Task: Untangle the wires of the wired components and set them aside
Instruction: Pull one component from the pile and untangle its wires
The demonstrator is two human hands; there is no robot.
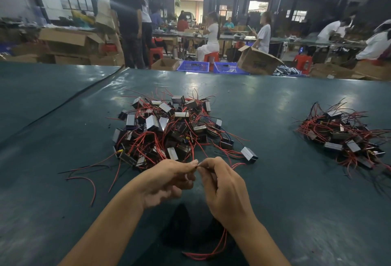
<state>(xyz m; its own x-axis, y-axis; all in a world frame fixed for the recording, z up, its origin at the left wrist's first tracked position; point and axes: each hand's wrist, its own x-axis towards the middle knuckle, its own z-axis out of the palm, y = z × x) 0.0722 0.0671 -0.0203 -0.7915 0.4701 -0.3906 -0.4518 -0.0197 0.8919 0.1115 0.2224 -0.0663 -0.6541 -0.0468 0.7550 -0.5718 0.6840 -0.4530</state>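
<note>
A tangled heap of small metal-cased components [167,127] with red and black wires lies on the dark green table [264,105], just beyond my hands. A smaller heap of the same components [347,136] lies at the right. My left hand [167,181] and my right hand [224,189] meet fingertip to fingertip in front of the big heap, both pinching thin wires [196,166]. Red wires [211,251] hang below my right wrist toward the near edge. One component [249,154] lies apart at the heap's right edge.
Loose red and black wires [88,179] trail over the table at the left. A seam [63,105] runs diagonally across the table's left part. Beyond the far edge are cardboard boxes [257,60], blue crates [194,66], red stools and several people at benches.
</note>
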